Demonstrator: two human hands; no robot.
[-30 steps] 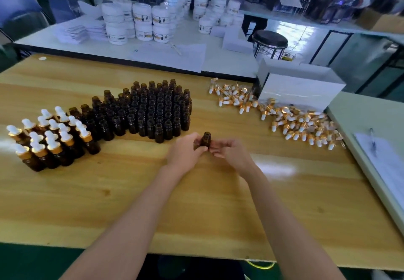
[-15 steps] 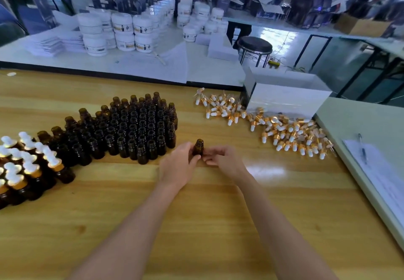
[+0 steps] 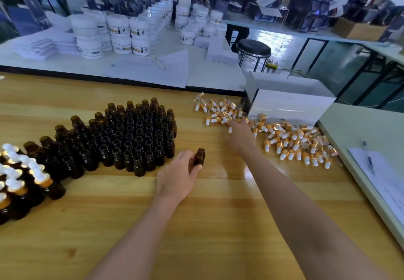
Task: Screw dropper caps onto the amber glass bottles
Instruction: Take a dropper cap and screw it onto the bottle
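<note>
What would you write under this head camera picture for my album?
Left hand holds an uncapped amber bottle while the right hand reaches to the pile of dropper caps.

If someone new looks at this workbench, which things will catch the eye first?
First comes the dense block of uncapped amber bottles standing left of centre on the wooden table. To the right, a gold-and-white heap of dropper caps lies scattered before a white box. Between them the left hand holds a single amber bottle, while the blurred right hand reaches into the heap.
</note>
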